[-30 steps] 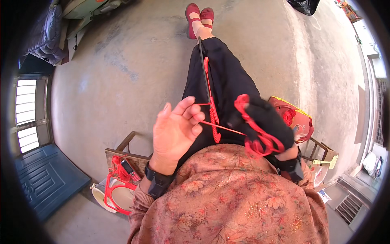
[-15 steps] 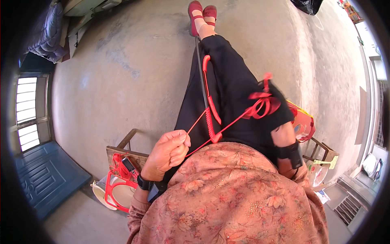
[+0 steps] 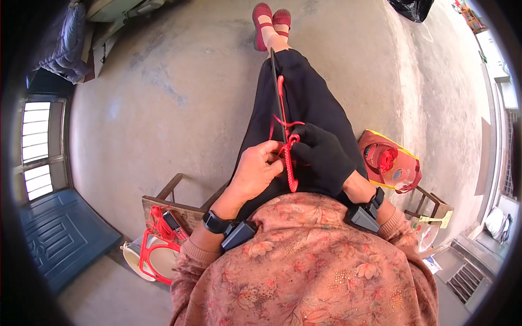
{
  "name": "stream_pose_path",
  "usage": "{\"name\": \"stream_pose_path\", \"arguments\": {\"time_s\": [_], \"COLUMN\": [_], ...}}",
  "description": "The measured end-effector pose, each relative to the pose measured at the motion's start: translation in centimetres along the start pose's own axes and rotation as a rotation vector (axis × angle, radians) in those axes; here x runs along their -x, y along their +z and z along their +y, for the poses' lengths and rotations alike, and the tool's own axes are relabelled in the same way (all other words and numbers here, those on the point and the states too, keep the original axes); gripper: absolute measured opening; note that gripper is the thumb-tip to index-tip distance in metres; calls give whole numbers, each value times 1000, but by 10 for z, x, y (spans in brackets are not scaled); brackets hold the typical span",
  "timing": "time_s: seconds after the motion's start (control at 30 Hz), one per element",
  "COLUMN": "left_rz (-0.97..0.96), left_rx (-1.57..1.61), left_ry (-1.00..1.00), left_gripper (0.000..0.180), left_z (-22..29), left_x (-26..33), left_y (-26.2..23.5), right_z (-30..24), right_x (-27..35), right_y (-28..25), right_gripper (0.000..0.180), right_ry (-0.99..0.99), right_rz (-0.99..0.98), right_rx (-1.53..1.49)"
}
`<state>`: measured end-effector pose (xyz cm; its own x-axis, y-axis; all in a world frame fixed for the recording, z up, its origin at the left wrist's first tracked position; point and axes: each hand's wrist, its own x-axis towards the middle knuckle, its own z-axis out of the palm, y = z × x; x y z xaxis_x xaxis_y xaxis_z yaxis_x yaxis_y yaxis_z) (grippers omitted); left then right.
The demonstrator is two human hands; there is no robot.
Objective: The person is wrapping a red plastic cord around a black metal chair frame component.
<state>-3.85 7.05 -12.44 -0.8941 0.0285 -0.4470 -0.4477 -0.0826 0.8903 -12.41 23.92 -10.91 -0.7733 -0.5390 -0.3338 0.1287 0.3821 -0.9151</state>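
Observation:
A thin dark rod [image 3: 274,70] runs along my outstretched legs toward the red shoes. A narrow red piece wrapped in tight coils of cord [image 3: 290,168] lies in my lap. My bare left hand [image 3: 258,173] closes at the left side of that piece, its fingertips pressed together on it. In a black glove, my right hand [image 3: 325,155] pinches red cord [image 3: 294,138] against the piece's upper end. Loose cord strands stick out above the fingers. The exact grip of both hands is partly hidden behind the fingers.
On a wooden bench at left lie a red cord bundle [image 3: 157,221] and a small dark device [image 3: 171,220]. A red frame [image 3: 145,254] rests by a pale round container. At right stands a red and yellow bag [image 3: 405,173] holding red cord.
My right hand has swung in from the right with the cord bundle, to the wrapped piece. My left hand has moved right and up to meet it. The long taut cord is gone from view.

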Motion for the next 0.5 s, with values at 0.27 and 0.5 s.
{"name": "stream_pose_path", "arguments": {"time_s": [0.27, 0.5], "left_rz": [381, 221], "left_rx": [401, 601], "left_ry": [-10, 131], "left_gripper": [16, 32], "left_z": [30, 71], "left_x": [22, 51], "left_y": [-50, -73], "right_z": [-4, -60], "right_x": [-7, -13], "right_y": [-20, -8], "right_gripper": [32, 43], "right_ry": [-170, -342], "right_rz": [310, 121], "right_rx": [122, 367]}}
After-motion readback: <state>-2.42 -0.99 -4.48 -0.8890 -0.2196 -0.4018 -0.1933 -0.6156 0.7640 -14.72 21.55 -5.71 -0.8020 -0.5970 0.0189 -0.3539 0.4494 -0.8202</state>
